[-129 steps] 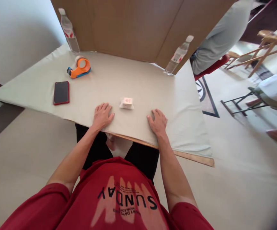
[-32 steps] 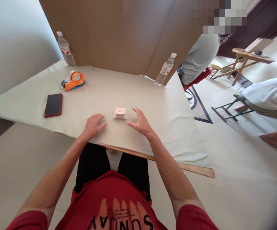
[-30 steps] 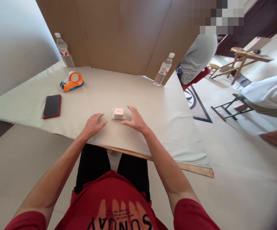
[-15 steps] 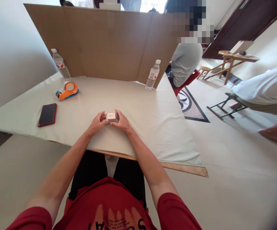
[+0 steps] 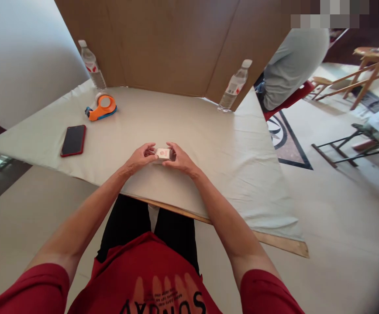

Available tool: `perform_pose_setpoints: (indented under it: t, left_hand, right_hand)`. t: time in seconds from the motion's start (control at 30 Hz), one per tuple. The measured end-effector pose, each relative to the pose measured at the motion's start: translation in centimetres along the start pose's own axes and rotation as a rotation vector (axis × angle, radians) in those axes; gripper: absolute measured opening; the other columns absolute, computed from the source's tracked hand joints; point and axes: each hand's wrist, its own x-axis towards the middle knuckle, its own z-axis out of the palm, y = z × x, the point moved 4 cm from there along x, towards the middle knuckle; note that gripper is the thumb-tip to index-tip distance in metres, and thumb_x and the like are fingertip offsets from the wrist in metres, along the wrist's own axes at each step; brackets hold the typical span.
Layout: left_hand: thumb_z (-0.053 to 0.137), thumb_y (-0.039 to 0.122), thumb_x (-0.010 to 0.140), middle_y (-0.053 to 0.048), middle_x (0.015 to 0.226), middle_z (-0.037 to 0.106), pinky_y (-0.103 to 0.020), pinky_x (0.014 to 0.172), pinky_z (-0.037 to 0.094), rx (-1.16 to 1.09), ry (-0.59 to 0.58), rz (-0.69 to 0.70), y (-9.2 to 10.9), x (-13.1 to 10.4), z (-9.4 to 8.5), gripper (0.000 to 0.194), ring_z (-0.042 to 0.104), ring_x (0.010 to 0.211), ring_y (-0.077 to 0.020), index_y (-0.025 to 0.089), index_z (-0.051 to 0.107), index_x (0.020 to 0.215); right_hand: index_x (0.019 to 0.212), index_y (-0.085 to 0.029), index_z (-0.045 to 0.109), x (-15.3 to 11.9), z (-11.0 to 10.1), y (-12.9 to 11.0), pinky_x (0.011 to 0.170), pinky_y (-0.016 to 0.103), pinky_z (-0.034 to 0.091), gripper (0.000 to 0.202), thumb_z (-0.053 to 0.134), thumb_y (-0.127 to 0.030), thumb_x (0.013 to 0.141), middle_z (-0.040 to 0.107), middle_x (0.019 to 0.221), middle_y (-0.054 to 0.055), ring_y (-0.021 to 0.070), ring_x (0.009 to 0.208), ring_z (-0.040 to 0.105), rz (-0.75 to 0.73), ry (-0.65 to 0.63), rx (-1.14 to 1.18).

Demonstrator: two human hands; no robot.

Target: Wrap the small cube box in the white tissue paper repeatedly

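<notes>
A small white box with reddish print on its top sits on the cloth-covered table, between my two hands. My left hand curves round the box's left side, its thumb at the near left corner. On the other side, my right hand has its thumb along the front and its fingers reaching behind. Both hands hold the box between curled fingers. Some fingertips are hidden behind it, so I cannot make out every contact.
Left on the table lie a red-edged phone and an orange tape dispenser. Water bottles stand at the left and right before a tall cardboard screen. Beyond it, a person in a grey shirt sits on a red chair.
My view has tilted down and turned slightly left, so the table items sit higher and further right. Both hands keep about the same place round the box.
</notes>
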Motion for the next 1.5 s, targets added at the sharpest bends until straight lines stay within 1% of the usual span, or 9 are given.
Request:
perform_pose_setpoints:
  t: [0.1, 0.23, 0.43, 0.7, 0.87, 1.1, 1.23, 1.37, 1.5]
  left_hand:
    - [0.072, 0.052, 0.072, -0.019, 0.131, 0.06, -0.045, 0.101, 0.049, 0.047, -0.053, -0.033, 0.6, 0.3, -0.5, 0.082, 0.062, 0.111, -0.0269, 0.009, 0.052, 0.138]
    - [0.068, 0.058, 0.075, -0.019, 0.134, 0.06, -0.048, 0.1, 0.049, 0.21, -0.154, -0.067, 1.5, 1.6, -0.7, 0.085, 0.062, 0.113, -0.0294, 0.01, 0.05, 0.143]
    - [0.069, 0.064, 0.072, -0.015, 0.128, 0.063, -0.049, 0.105, 0.045, 0.453, -0.274, 0.065, 1.8, 3.2, -0.3, 0.091, 0.056, 0.121, -0.0335, 0.015, 0.051, 0.146]
    - [0.078, 0.052, 0.069, -0.013, 0.122, 0.063, -0.046, 0.102, 0.046, 0.394, -0.281, 0.182, 1.0, 2.3, 0.9, 0.099, 0.059, 0.109, -0.0279, 0.017, 0.039, 0.154]
    - [0.078, 0.041, 0.074, -0.01, 0.122, 0.062, -0.038, 0.096, 0.05, 0.269, -0.301, 0.235, 1.2, 2.1, 1.1, 0.095, 0.061, 0.105, -0.0223, 0.022, 0.033, 0.156]
    - [0.078, 0.035, 0.076, -0.009, 0.124, 0.059, -0.039, 0.1, 0.049, 0.199, -0.311, 0.32, 1.5, 1.8, 1.3, 0.094, 0.059, 0.111, -0.0239, 0.029, 0.031, 0.157]
    - [0.077, 0.035, 0.077, -0.011, 0.126, 0.058, -0.042, 0.103, 0.048, 0.215, -0.322, 0.344, 1.6, 1.8, 1.4, 0.094, 0.057, 0.115, -0.0262, 0.027, 0.031, 0.158]
    - [0.077, 0.035, 0.076, -0.013, 0.136, 0.056, -0.042, 0.106, 0.046, 0.22, -0.326, 0.324, 1.7, 1.8, 1.5, 0.093, 0.056, 0.12, -0.028, 0.024, 0.032, 0.157]
    - [0.077, 0.037, 0.075, -0.013, 0.144, 0.053, -0.04, 0.104, 0.047, 0.183, -0.334, 0.23, 1.5, 1.9, 1.7, 0.094, 0.057, 0.121, -0.0292, 0.024, 0.032, 0.157]
  right_hand:
    - [0.142, -0.021, 0.051, 0.0, -1.8, -0.4, 0.109, 0.049, 0.043, 0.082, 0.077, -0.05, 0.07, 0.048, 0.152, 0.016, 0.0323, 0.133, 0.052, 0.046, 0.009, 0.081]
    - [0.128, -0.02, 0.063, 0.8, -3.7, -0.6, 0.106, 0.048, 0.045, 0.057, 0.07, -0.049, 0.079, 0.064, 0.136, 0.013, 0.0297, 0.127, 0.057, 0.074, -0.038, 0.196]
    - [0.122, -0.022, 0.068, 1.7, -3.7, 0.4, 0.102, 0.044, 0.047, 0.053, 0.077, -0.047, 0.076, 0.07, 0.125, 0.01, 0.0263, 0.119, 0.062, 0.145, -0.159, 0.298]
    - [0.111, -0.02, 0.071, 1.0, -3.3, 0.1, 0.081, 0.033, 0.05, 0.043, 0.077, -0.046, 0.078, 0.074, 0.108, 0.006, 0.0178, 0.087, 0.065, 0.165, -0.181, 0.301]
    - [0.102, -0.02, 0.074, 1.4, -3.2, -1.3, 0.071, 0.029, 0.047, 0.035, 0.08, -0.042, 0.075, 0.074, 0.097, 0.004, 0.0154, 0.077, 0.061, 0.142, -0.238, 0.13]
    - [0.085, -0.024, 0.075, 1.5, -2.8, -2.7, 0.09, 0.035, 0.049, 0.016, 0.071, -0.04, 0.084, 0.075, 0.096, 0.003, 0.0213, 0.094, 0.068, 0.062, -0.165, 0.147]
    - [0.077, -0.022, 0.071, 1.4, -2.5, -3.0, 0.078, 0.032, 0.048, 0.021, 0.066, -0.039, 0.087, 0.072, 0.082, 0.001, 0.0177, 0.079, 0.063, 0.114, -0.079, 0.126]
    - [0.072, -0.02, 0.063, 1.4, -2.4, -2.6, 0.062, 0.027, 0.04, 0.027, 0.062, -0.041, 0.088, 0.058, 0.067, -0.001, 0.0126, 0.064, 0.049, 0.171, 0.04, 0.12]
    - [0.073, -0.021, 0.06, 1.6, -2.7, -2.1, 0.063, 0.028, 0.041, 0.027, 0.061, -0.043, 0.088, 0.058, 0.069, -0.001, 0.0134, 0.066, 0.05, 0.165, 0.174, 0.19]
